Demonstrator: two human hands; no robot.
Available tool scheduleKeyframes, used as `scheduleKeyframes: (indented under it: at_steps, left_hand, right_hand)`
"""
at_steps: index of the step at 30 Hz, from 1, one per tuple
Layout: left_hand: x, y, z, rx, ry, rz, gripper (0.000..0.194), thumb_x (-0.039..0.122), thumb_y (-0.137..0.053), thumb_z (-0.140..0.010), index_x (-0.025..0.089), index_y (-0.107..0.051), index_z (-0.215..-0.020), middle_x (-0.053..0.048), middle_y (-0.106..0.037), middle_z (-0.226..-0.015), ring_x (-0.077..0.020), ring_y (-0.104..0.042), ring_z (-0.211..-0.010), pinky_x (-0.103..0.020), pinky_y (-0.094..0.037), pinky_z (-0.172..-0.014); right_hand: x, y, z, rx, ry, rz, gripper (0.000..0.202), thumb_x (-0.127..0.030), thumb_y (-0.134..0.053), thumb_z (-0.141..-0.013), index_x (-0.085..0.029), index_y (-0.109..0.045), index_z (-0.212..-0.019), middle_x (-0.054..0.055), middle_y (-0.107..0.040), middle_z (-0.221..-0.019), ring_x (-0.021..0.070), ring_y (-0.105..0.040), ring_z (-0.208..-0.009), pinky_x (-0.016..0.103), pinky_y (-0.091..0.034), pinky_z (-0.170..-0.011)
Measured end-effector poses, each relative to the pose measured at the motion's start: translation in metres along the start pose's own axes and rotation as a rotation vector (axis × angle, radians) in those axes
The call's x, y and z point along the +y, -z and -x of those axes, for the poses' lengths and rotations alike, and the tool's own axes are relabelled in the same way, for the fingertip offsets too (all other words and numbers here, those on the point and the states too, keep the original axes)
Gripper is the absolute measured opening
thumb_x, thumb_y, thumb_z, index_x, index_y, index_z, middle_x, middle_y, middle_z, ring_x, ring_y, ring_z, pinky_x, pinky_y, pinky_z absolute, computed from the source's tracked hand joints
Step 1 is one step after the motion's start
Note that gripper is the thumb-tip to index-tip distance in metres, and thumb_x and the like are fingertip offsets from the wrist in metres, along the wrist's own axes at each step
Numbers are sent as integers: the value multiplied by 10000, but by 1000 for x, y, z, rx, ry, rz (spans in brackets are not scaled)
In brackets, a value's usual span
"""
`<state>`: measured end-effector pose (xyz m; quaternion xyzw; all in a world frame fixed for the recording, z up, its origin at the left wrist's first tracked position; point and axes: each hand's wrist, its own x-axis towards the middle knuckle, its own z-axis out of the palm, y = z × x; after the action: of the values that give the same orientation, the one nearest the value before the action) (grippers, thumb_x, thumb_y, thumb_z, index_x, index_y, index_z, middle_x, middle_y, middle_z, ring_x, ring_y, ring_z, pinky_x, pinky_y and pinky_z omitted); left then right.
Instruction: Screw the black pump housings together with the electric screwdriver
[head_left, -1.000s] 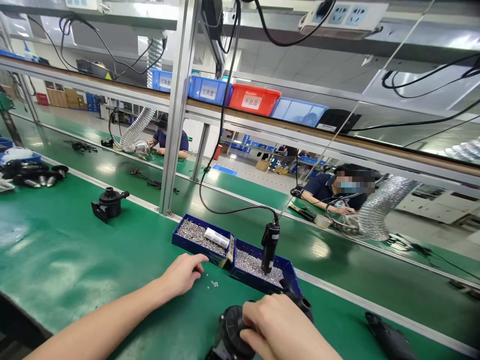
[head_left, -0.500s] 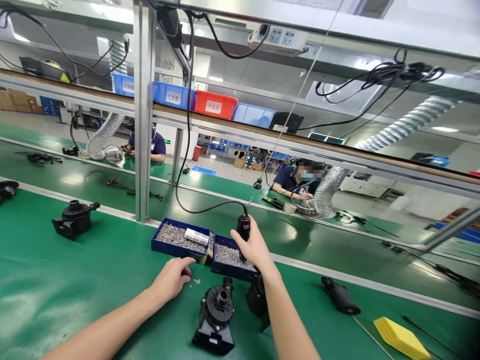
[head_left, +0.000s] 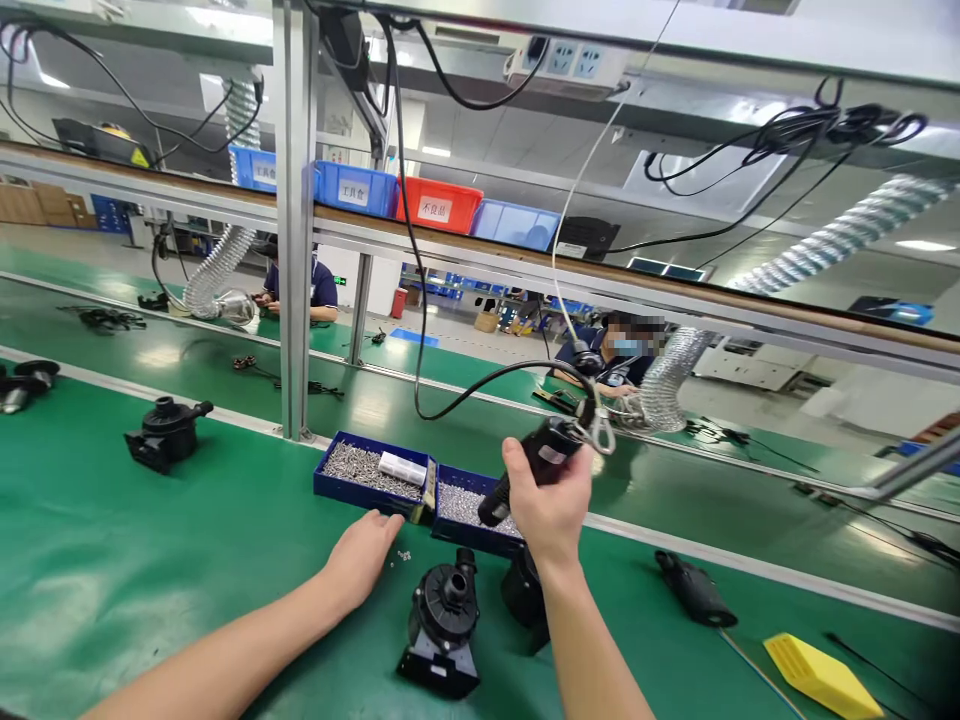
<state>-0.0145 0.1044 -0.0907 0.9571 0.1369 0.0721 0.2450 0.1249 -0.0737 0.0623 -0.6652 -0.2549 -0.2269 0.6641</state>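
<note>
Bright, even overhead light; soft glare patches on green belt (head_left: 112,560); wide-angle bowing at frame edges; sharp focus.

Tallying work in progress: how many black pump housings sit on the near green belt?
3: one by the left hand at, one behind the right wrist, partly hidden, and one far left. Others may lie out of frame.

A long green conveyor belt (head_left: 112,560) is being flanked by a metal upright (head_left: 294,220) carrying a far shelf (head_left: 675,290) of blue and red bins (head_left: 439,205), while ceiling lights are being reflected overhead.
</note>
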Motion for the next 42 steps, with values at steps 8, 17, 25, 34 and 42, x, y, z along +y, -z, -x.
scheduleKeyframes:
  at_steps: [8, 17, 25, 34, 42]
  left_hand:
    - [13, -7, 21, -10, 7, 423, 239, 26, -455, -899, 194, -536, -1048, -13, -593, -859, -186, -567, -829, -288, -449, -772]
    - [29, -19, 31, -128, 348, 1307, 430, 324, -797, -679, 212, -502, -971, 84, -487, -659, -106, -506, -577, -195, -263, -448]
    - [45, -17, 30, -146, 627, 1472, 517, 185, -894, -607, 197, -508, -951, 52, -584, -610, -96, -528, -522, -190, -183, -426]
    - [43, -10, 27, -211, 738, 1540, 504, 81, -846, -643, 190, -488, -980, -5, -654, -664, -86, -551, -522, -159, -140, -439]
    - [37, 2, 36, -244, 608, 1566, 663, 187, -879, -498, 172, -502, -1042, -116, -755, -863, -144, -668, -645, -172, -300, -476]
  right_hand:
    - [-24, -18, 33, -363, -93, -444, 245, -406, -717, -962, -195, -598, -926, -15, -624, -647, 148, -596, -559, 284, -522, -567]
    - [-10, -20, 30, -430, -121, -282, 337, -392, -816, -885, -218, -543, -978, -18, -656, -808, 119, -566, -585, 262, -497, -561]
    - [-33, -7, 35, -325, -93, -478, 204, -297, -770, -940, -226, -580, -957, -26, -623, -753, 127, -563, -546, 282, -484, -545]
    - [-47, -5, 47, -331, -78, -544, 249, -247, -753, -938, -268, -546, -1076, -32, -629, -806, 119, -571, -529, 279, -495, -527]
    - [-36, -11, 49, -476, -119, -657, 302, -241, -732, -936, -275, -472, -1086, -55, -626, -773, 106, -559, -490, 242, -471, -484]
